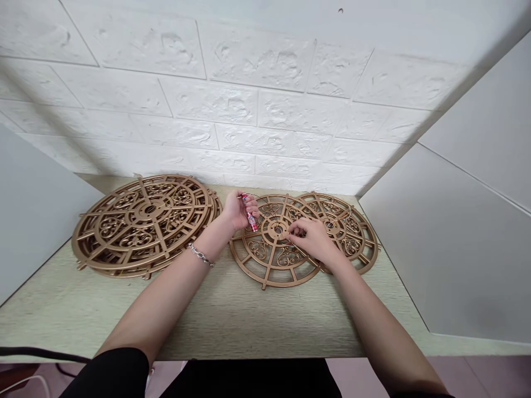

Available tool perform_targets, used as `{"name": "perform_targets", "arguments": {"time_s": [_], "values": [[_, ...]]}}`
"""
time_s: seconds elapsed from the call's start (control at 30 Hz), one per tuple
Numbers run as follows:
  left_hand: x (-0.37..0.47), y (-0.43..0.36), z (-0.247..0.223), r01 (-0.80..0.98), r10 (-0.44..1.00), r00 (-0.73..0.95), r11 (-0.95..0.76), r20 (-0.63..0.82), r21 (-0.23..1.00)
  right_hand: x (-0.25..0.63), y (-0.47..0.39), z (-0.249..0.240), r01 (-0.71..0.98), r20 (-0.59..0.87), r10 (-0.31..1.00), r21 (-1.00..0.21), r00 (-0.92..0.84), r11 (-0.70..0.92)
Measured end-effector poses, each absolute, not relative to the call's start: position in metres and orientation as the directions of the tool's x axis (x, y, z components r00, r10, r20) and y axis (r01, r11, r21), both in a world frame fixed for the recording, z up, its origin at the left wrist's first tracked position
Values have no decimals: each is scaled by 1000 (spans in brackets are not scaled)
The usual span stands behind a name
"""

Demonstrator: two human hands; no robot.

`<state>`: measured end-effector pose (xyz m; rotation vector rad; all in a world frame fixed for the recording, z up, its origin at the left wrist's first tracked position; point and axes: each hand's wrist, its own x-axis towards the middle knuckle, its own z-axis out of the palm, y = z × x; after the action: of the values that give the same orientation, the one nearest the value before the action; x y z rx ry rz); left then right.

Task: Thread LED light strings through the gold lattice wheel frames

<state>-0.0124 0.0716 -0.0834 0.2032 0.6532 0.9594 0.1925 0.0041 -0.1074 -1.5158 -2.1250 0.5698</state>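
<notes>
A small red and white tube [250,213] is wrapped in the fingers of my left hand [239,211], above the left edge of a round gold openwork disc [269,275]. Thin dark wire or thread runs from near this hand toward the disc's centre. My right hand [309,236] is over the right part of that disc, its fingertips pinched together near the hub; whatever they hold is too small to name. A second gold disc [365,264] lies partly under the first, to the right.
At the left, several similar gold discs [145,221] are stacked on the pale green table [257,326]. A white brick-pattern wall [236,102] stands behind, with grey panels on both sides. A black cable [41,352] lies at the front left edge.
</notes>
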Motion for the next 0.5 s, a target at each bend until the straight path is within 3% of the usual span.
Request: {"name": "perform_targets", "arguments": {"time_s": [0.27, 0.5], "values": [[-11, 70, -82, -684, 810, 410, 578, -420, 445, 186, -3, -106, 765, 86, 916, -522, -393, 377], [-11, 70, -83, -686, 809, 413, 578, -418, 442, 189, -1, -107, 772, 119, 918, -505, -380, 385]]}}
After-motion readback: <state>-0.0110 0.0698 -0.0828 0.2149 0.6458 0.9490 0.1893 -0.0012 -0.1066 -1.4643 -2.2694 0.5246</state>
